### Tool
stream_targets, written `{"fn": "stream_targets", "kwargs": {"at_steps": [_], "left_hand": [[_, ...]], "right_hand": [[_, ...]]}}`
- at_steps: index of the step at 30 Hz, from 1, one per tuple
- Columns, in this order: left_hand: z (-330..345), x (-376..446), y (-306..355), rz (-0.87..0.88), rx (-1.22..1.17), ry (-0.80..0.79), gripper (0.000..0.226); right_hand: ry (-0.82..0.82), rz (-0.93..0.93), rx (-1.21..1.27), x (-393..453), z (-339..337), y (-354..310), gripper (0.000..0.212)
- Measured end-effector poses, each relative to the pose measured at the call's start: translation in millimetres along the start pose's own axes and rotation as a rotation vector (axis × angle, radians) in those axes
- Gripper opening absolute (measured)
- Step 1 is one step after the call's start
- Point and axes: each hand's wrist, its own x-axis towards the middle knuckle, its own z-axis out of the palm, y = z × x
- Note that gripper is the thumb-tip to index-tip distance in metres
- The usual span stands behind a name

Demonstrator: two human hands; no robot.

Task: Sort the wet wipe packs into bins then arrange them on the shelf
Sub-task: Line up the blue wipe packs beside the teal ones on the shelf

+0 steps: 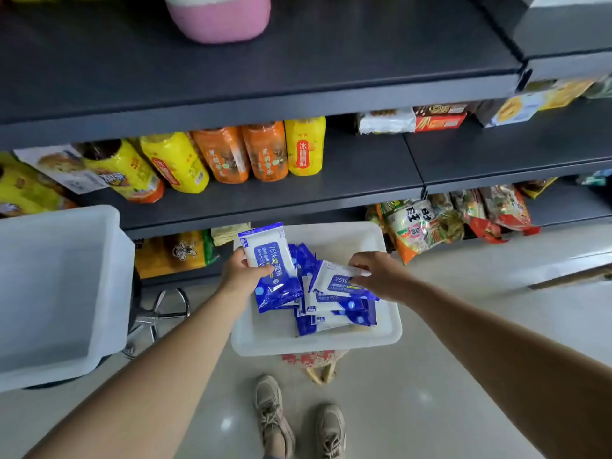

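step: sorting | left hand (240, 273) grips pack (270, 266) | right hand (374, 276) pinches second pack (337, 281) over bin (318, 342) | next: lift clear

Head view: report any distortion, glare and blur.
Head view: wide-angle bending bows the shelf edge and stretches both forearms; soft glare spots sit on the floor; the empty bin at left looks hazy; print on the pack in the left hand stays legible.

Drink bottles (265, 154), snack bags (427, 223), pink container (218, 18), beige shoes (298, 422).
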Motion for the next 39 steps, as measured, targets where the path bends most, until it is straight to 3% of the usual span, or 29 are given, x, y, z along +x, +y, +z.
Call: {"fn": "stream_targets", "kwargs": {"at_steps": [3,8,17,23,28,39], "left_hand": [[-25.4,-26.7,40.3,0.015,-0.147,0.017,0.027],[-76.5,-77.5,130.5,0.107,-0.345,0.016,0.014],[-189.3,-198.9,289.2,0.461,-0.416,0.044,0.027],[-262.6,-236.0,362.8,0.55,-0.511,0.103,0.025],[-309.4,-224.9,406.3,0.574,-0.627,0.132,0.021],[-381.3,-134.2,487.1,0.647,-0.38,0.028,0.039]], "right_hand": [[0.051,-0.058,-0.015,-16.9,-45.6,-35.0,0.005],[0.117,-0.148,-0.062,-56.5,-132.0,-106.2,0.014],[0.323,-0.395,-0.135,-148.2,-274.2,-252.7,0.012],[0.46,-0.518,-0.223,-178.2,-332.8,-338.2,0.005],[0.512,-0.536,-0.295,-176.0,-362.2,-394.7,0.009],[0.596,-0.362,-0.262,-107.7,-388.1,-467.8,0.008]]}}
